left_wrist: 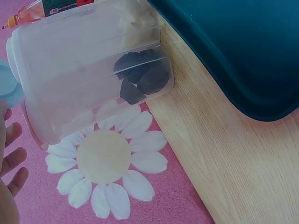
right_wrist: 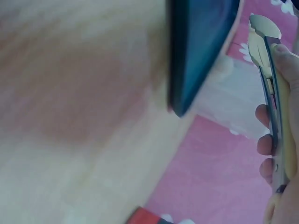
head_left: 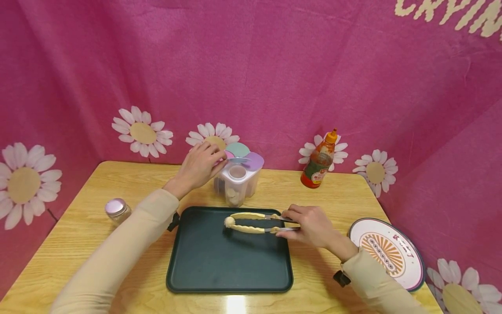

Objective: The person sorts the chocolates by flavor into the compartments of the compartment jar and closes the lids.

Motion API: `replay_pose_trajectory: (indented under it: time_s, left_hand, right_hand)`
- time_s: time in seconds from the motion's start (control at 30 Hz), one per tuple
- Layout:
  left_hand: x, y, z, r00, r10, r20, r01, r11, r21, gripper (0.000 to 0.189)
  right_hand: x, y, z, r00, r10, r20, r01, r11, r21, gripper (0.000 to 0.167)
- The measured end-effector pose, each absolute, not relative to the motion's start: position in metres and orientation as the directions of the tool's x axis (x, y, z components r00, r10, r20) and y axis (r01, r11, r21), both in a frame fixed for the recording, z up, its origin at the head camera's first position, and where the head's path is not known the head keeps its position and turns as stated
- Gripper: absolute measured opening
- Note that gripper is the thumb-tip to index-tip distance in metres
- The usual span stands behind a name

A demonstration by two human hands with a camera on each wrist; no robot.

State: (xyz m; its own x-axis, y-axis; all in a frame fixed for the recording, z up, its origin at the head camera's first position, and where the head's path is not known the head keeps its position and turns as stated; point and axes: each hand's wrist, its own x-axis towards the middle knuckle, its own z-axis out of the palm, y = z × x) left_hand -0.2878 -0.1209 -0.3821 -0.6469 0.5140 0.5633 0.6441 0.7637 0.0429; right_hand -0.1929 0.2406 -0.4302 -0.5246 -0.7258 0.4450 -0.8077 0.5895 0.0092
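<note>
A clear container [head_left: 221, 185] with several compartments and coloured flap lids stands behind the dark tray [head_left: 227, 270]. My left hand [head_left: 198, 168] pinches the edge of its light blue lid [head_left: 238, 160], which is raised above a round opening. In the left wrist view, dark lumps [left_wrist: 153, 78] lie in one compartment and pale pieces [left_wrist: 138, 21] in another. My right hand [head_left: 311, 226] grips metal tongs [head_left: 251, 216] with cream-coloured tips. Between the tips is a small pale ball [head_left: 229, 222], held above the back part of the tray.
A sauce bottle [head_left: 317, 168] stands at the back right of the wooden table [head_left: 149, 279]. To the left is a small lidded jar [head_left: 117, 209], partly behind my left sleeve. An oval printed plate [head_left: 408, 266] lies at the right edge. Pink flowered cloth [head_left: 251, 87] hangs behind.
</note>
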Motion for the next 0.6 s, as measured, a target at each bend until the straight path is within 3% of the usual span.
replay_pose_trajectory:
  time_s: [0.23,0.6]
  left_hand:
    - [-0.288,-0.121,-0.383,-0.620,0.519,0.588,0.658,0.752,0.029,0.013]
    - [-0.287,-0.121,-0.382,-0.613,0.520,0.595,0.663,0.748,0.028,0.013]
  right_hand:
    - [-0.201,0.248,-0.403,-0.458,-0.706,0.540,-0.816,0.574,0.059,0.070]
    - [-0.224,0.253,-0.367,-0.424,-0.671,0.608,-0.784,0.608,0.125,0.080]
